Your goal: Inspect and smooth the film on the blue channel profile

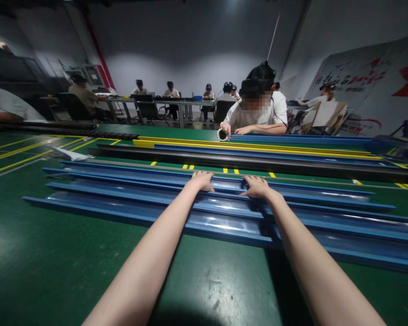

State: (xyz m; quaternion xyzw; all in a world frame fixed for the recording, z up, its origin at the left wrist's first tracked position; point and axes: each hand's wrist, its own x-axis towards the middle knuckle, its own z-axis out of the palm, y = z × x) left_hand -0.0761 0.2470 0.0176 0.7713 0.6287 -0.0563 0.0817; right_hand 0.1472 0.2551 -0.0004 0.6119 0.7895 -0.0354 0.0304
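Both arms reach forward over several long blue channel-shaped strips lying side by side on the green surface. My left hand (201,181) lies across the farthest blue channel strip (222,184), fingers over its far edge and thumb toward its near edge. A short way to the right, my right hand (257,186) spans the same strip, with fingers bent over it and thumb pointing left. The fingertips are partly hidden behind the rims. Closer to me lie more blue channel strips (224,225), their shiny hollow sides facing up, below my forearms.
Beyond lie a long black strip (177,156) and a yellow strip (258,146). Across the table a person (275,108) leans in with a white ring (222,134) in one hand. Yellow tape lines (20,153) mark the green table (211,285). Several people sit behind.
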